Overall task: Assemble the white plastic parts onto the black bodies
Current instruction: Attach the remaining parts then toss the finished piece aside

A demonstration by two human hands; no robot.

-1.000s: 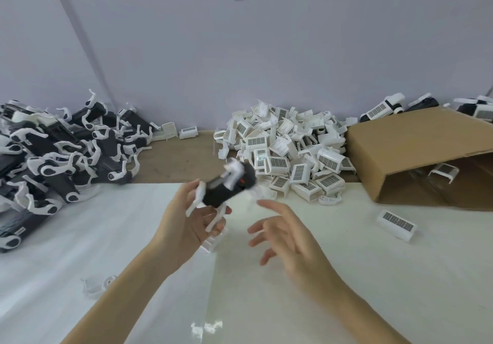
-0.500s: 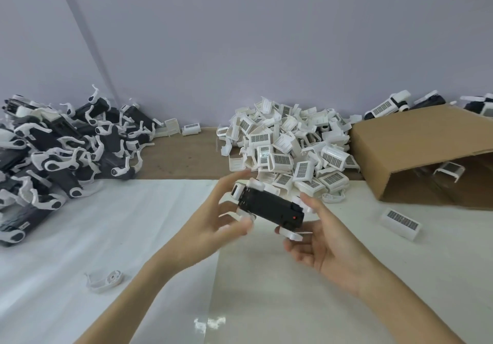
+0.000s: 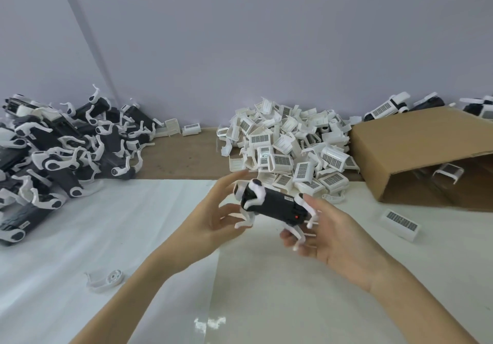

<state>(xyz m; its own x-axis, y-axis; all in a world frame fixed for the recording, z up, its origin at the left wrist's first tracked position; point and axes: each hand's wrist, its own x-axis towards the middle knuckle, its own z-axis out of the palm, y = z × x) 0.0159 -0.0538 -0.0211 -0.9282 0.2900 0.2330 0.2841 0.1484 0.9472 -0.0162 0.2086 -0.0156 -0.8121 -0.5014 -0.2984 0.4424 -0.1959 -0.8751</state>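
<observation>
A black body [image 3: 274,205] with white leg pieces fitted on it hangs above the white sheet, lying crosswise between my hands. My right hand [image 3: 336,234] holds its right end, thumb on top near a small red mark and fingers curled under the white legs. My left hand [image 3: 213,218] is at the body's left end with fingers spread and straight; I cannot tell whether they touch the body. The pile of white plastic parts [image 3: 288,151] with barcode labels lies just behind.
A heap of black bodies with white legs [image 3: 66,151] fills the left side. A tipped cardboard box [image 3: 416,148] lies at the right, with several units behind it. A loose labelled white part [image 3: 398,223] and a white leg piece [image 3: 105,281] lie on the sheet.
The black body, first held by my left hand alone, has been turned level and taken at its right end by my right hand. My left fingers have spread away from it.
</observation>
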